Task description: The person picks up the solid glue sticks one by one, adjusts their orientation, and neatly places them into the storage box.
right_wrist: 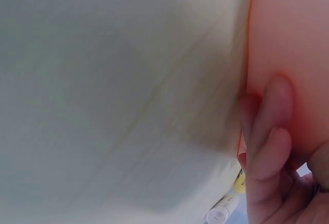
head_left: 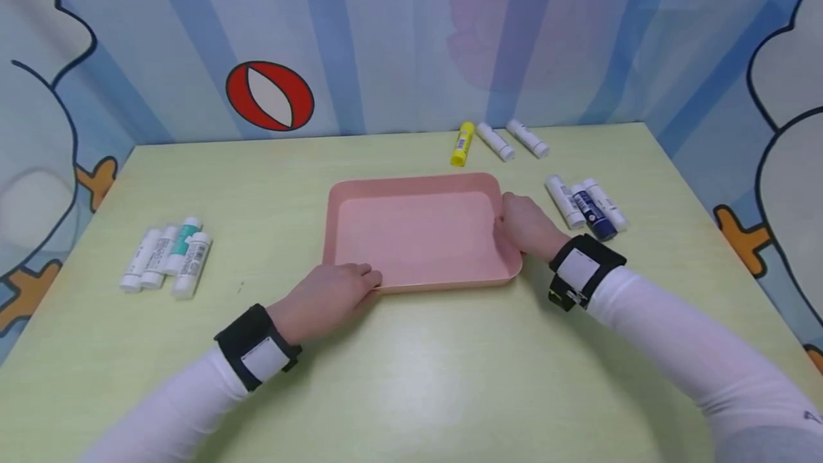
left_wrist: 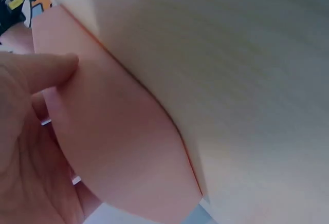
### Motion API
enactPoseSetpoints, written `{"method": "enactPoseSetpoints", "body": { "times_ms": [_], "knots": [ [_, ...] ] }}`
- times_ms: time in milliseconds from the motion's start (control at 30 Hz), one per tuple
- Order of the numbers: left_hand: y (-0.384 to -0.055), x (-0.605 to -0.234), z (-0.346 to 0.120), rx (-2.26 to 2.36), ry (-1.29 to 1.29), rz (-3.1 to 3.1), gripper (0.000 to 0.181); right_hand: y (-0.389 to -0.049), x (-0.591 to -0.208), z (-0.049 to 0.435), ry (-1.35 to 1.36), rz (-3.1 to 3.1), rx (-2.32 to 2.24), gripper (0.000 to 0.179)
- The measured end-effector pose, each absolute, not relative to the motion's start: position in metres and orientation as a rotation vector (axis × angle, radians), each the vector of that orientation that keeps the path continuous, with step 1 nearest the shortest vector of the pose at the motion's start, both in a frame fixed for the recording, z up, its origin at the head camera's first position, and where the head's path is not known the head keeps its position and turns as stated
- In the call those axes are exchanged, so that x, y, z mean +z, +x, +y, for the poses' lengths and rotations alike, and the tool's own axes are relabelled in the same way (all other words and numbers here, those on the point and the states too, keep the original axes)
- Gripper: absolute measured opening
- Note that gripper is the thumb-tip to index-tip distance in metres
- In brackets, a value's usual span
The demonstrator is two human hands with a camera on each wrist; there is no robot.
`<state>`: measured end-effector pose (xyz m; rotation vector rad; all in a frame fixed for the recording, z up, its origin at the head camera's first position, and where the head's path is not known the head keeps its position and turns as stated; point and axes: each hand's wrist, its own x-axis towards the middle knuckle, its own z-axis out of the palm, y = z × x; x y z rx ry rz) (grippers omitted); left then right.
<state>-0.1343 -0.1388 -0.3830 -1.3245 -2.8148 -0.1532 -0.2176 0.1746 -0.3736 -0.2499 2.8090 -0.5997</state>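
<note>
Clearly, left hand (head_left: pixel 326 300) pinching pink tray (head_left: pixel 418 234) by near edge, right hand (head_left: pixel 530 227) gripping its right side, glue sticks (head_left: pixel 192 266) on desk (head_left: pixel 411 391).

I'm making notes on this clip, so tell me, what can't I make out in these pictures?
Underside of the pink tray, head view: hidden by its own floor.
Small print on the glue sticks, head view: too small to read.
Left hand, left wrist view: some fingertips hidden behind the pink tray.
Yellow glue stick, right wrist view: mostly hidden by the right hand.
Right sleeve, head view: cut off by the picture's edge.
</note>
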Motion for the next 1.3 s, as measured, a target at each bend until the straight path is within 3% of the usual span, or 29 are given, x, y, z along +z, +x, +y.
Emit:
{"method": "enactPoseSetpoints", "body": {
  "times_ms": [400, 667, 933, 1300],
  "knots": [
    [-0.123, -0.361, -0.191, -0.425, -0.936, -2.818, 0.03, -0.216, -0.375, 0.174, -0.241, 2.795, -0.612, 0.013],
    [-0.115, -0.351, -0.254, -0.268, -0.228, -2.973, 0.06, -0.216, -0.374, 0.173, -0.219, 2.8, -0.598, 0.013],
    [-0.116, -0.359, -0.303, -0.161, 0.033, -3.001, 0.062, -0.217, -0.374, 0.174, -0.198, 2.792, -0.601, 0.014],
    [-0.12, -0.368, -0.314, -0.136, 0.108, -3.079, 0.061, -0.218, -0.376, 0.174, -0.184, 2.791, -0.602, 0.015]
  ]
}}
